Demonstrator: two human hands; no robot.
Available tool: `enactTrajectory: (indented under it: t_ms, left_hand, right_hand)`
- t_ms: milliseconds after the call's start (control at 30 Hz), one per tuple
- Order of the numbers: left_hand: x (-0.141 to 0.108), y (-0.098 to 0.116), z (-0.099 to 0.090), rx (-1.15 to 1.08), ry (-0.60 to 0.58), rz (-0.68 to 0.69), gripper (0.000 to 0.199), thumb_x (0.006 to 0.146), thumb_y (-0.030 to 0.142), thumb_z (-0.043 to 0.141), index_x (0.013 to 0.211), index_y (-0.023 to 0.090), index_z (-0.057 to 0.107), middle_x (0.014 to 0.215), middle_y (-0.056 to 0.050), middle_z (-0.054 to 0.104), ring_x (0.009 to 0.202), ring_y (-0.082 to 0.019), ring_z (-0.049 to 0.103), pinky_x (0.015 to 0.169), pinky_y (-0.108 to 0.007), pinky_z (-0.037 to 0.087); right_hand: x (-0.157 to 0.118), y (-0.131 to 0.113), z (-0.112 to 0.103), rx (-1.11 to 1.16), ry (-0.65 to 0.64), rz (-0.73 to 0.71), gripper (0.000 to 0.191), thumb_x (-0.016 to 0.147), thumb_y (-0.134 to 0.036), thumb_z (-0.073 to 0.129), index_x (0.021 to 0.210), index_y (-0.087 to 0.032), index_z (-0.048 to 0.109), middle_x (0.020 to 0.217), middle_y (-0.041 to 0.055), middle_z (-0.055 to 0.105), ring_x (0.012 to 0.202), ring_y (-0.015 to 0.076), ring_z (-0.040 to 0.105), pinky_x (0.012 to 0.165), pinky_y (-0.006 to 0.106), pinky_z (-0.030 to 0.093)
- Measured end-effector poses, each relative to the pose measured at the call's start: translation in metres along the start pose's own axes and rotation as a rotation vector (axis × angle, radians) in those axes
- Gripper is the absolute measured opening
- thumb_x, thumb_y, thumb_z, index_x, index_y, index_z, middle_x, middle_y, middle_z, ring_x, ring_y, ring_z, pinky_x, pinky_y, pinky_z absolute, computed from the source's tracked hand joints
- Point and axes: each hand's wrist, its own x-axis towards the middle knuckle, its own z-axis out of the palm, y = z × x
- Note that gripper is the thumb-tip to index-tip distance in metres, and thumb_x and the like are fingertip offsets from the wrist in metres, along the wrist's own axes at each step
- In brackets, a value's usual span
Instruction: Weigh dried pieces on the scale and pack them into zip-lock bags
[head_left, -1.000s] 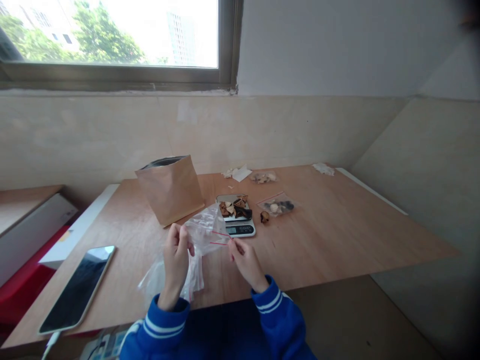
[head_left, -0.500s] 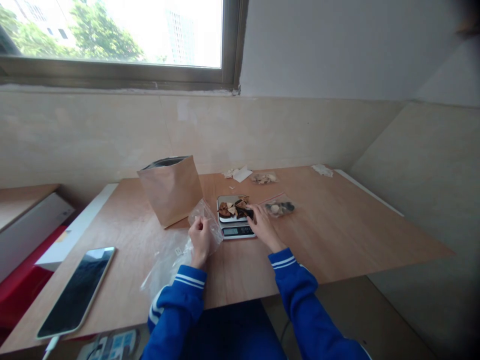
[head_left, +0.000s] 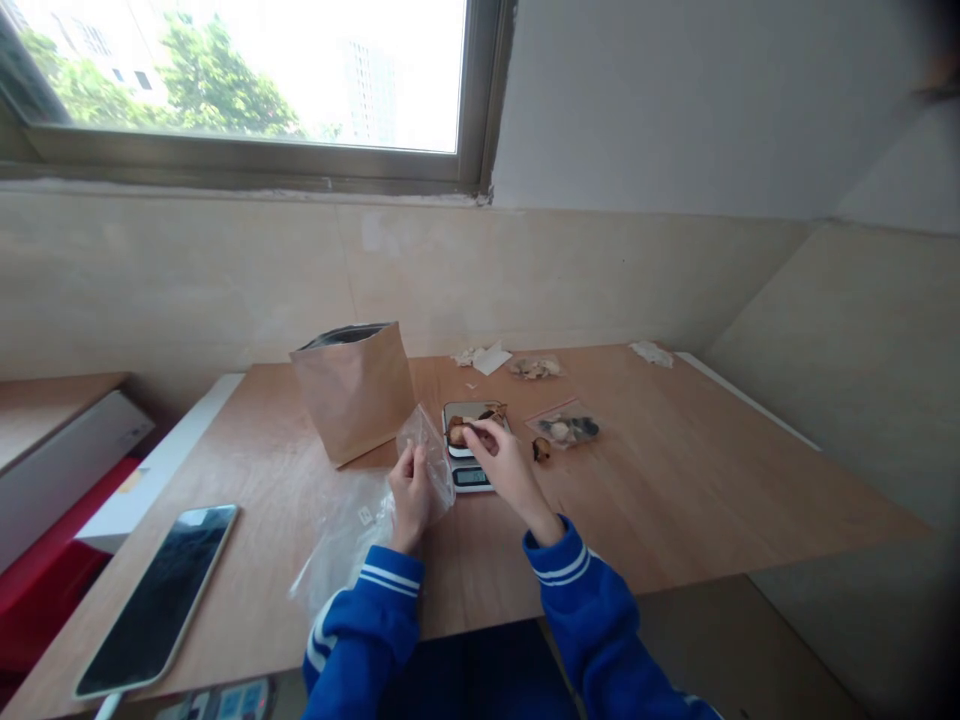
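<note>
My left hand (head_left: 410, 497) is closed on a clear zip bag (head_left: 435, 463), just left of a small digital kitchen scale (head_left: 472, 480). Dried brown slices (head_left: 457, 432) lie on the scale's plate, partly covered by my right hand (head_left: 501, 458). That hand reaches over the plate, thumb and fingers pinched at a dried brown slice; its fingertips partly hide the piece. One loose dried piece (head_left: 541, 449) rests on the table right of the scale. Under my left wrist spreads a larger clear plastic bag (head_left: 341, 540).
A brown paper pouch (head_left: 356, 395) stands open behind my left hand. Two filled clear packets, a nearer one (head_left: 568, 428) and a farther one (head_left: 535, 368), lie to the right. Crumpled paper (head_left: 491, 357) sits near the wall. A phone (head_left: 161, 600) with a cable lies front left.
My right hand has moved left from the scale's right edge to over the slices and pinched. A dried piece now lies on the table beside the scale. The view has shifted slightly.
</note>
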Motion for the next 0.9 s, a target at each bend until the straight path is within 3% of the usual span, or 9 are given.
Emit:
enactTrajectory:
  t_ms: [167,333,433,500,633,700,800,900]
  left_hand:
    - [-0.002,0.000,-0.001,-0.075,0.023,0.020,0.042,0.089,0.049,0.053,0.060,0.021,0.042,0.057,0.003,0.037,0.052,-0.011,0.035,0.050,-0.024,0.031]
    - [-0.006,-0.010,-0.004,-0.181,0.113,0.038,0.044,0.088,0.050,0.054,0.060,0.021,0.036,0.053,0.006,0.033,0.046,-0.009,0.031,0.043,-0.022,0.027]
    - [-0.010,-0.009,-0.004,-0.243,0.215,0.022,0.046,0.088,0.054,0.053,0.061,0.022,0.032,0.049,0.009,0.029,0.040,-0.007,0.027,0.038,-0.021,0.024]
    - [-0.012,-0.004,-0.003,-0.265,0.262,-0.002,0.047,0.087,0.056,0.053,0.063,0.022,0.032,0.048,0.010,0.029,0.038,-0.006,0.027,0.036,-0.020,0.023]
    - [-0.008,0.007,0.000,-0.227,0.355,-0.019,0.047,0.086,0.058,0.052,0.064,0.021,0.035,0.048,0.010,0.035,0.039,-0.005,0.031,0.037,-0.019,0.025]
    - [-0.005,0.010,0.001,-0.207,0.377,-0.050,0.047,0.086,0.059,0.052,0.065,0.021,0.035,0.047,0.010,0.034,0.037,-0.005,0.031,0.035,-0.019,0.024]
    - [-0.002,0.012,0.001,-0.210,0.365,-0.109,0.047,0.085,0.061,0.051,0.066,0.022,0.034,0.045,0.012,0.031,0.033,-0.005,0.029,0.033,-0.018,0.022]
    - [-0.003,0.012,0.000,-0.216,0.335,-0.127,0.046,0.085,0.061,0.051,0.067,0.022,0.034,0.044,0.012,0.031,0.032,-0.005,0.030,0.031,-0.018,0.022]
  right_hand:
    - [-0.001,-0.035,0.021,-0.192,-0.250,-0.008,0.023,0.091,-0.032,0.058,0.079,-0.017,0.069,0.080,0.0060,0.073,0.073,0.0175,0.065,0.067,0.025,0.046]
    - [-0.001,-0.032,0.026,-0.607,-0.433,-0.030,0.029,0.093,-0.032,0.058,0.072,-0.016,0.070,0.078,0.0125,0.072,0.077,0.0239,0.068,0.063,0.028,0.044]
    - [0.003,-0.027,0.023,-0.810,-0.346,-0.037,0.024,0.092,-0.032,0.060,0.084,-0.012,0.072,0.090,0.0189,0.071,0.091,0.0299,0.067,0.071,0.033,0.048]
    - [0.006,-0.026,0.017,-0.792,-0.293,-0.119,0.024,0.090,-0.036,0.063,0.092,-0.014,0.070,0.098,0.0173,0.069,0.099,0.0296,0.064,0.079,0.035,0.048]
    - [0.014,-0.019,0.001,-0.416,-0.301,-0.228,0.028,0.097,-0.042,0.049,0.092,-0.020,0.065,0.094,0.0058,0.065,0.089,0.0182,0.062,0.080,0.029,0.049]
    - [0.017,-0.007,-0.002,-0.297,-0.195,-0.185,0.030,0.100,-0.038,0.039,0.097,-0.020,0.064,0.096,0.0053,0.063,0.087,0.0162,0.061,0.079,0.028,0.049]
    - [0.017,0.021,0.004,-0.408,-0.057,-0.145,0.024,0.097,-0.029,0.045,0.110,-0.019,0.063,0.109,0.0105,0.058,0.102,0.0219,0.058,0.090,0.035,0.048]
    - [0.012,0.044,0.016,-0.590,-0.107,-0.168,0.031,0.091,-0.023,0.054,0.122,-0.018,0.061,0.118,0.0146,0.055,0.111,0.0285,0.053,0.097,0.041,0.045]
